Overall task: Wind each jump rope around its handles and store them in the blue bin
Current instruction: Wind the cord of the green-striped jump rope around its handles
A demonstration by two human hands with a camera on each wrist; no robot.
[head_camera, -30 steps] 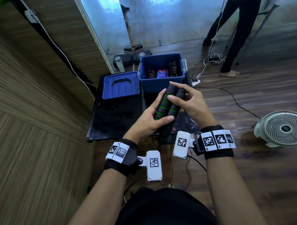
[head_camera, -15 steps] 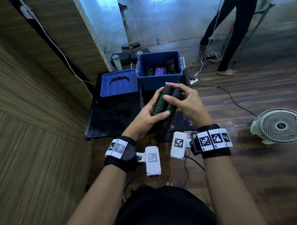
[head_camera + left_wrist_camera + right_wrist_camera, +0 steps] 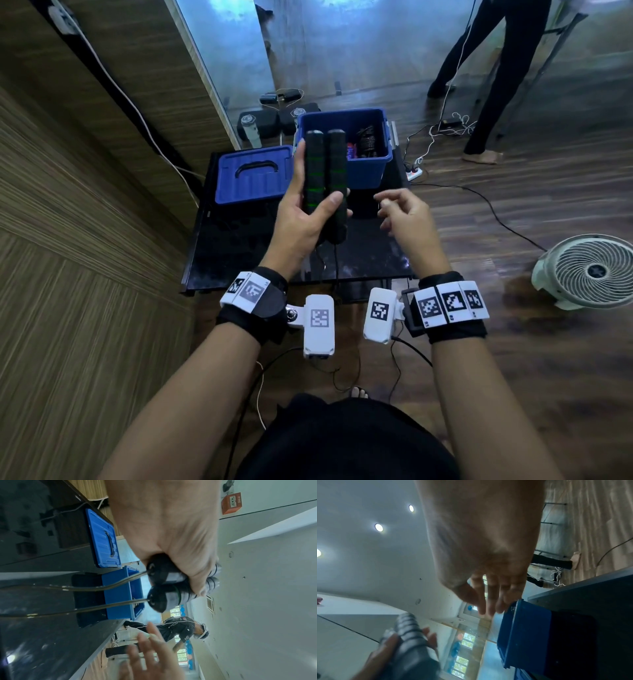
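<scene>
My left hand (image 3: 310, 212) grips two black jump rope handles with green rings (image 3: 325, 164) side by side, upright, above the black table (image 3: 239, 246). From the handles' (image 3: 159, 586) lower ends the rope (image 3: 96, 588) hangs down unwound. My right hand (image 3: 399, 212) hovers empty to the right of the handles, fingers loosely bent. The blue bin (image 3: 366, 168) stands at the table's far edge behind the handles; wound ropes (image 3: 366, 142) lie inside. In the right wrist view my right hand's fingers (image 3: 489, 601) are spread near the bin (image 3: 525, 635).
The bin's blue lid (image 3: 251, 176) lies on the table to the left of the bin. A white fan (image 3: 589, 270) stands on the wooden floor at the right. A person (image 3: 489, 68) stands at the far right among cables (image 3: 448, 126). A wood wall runs along the left.
My right hand let go of the handles and drew away to the right. My left hand raised the handles upright toward the bin.
</scene>
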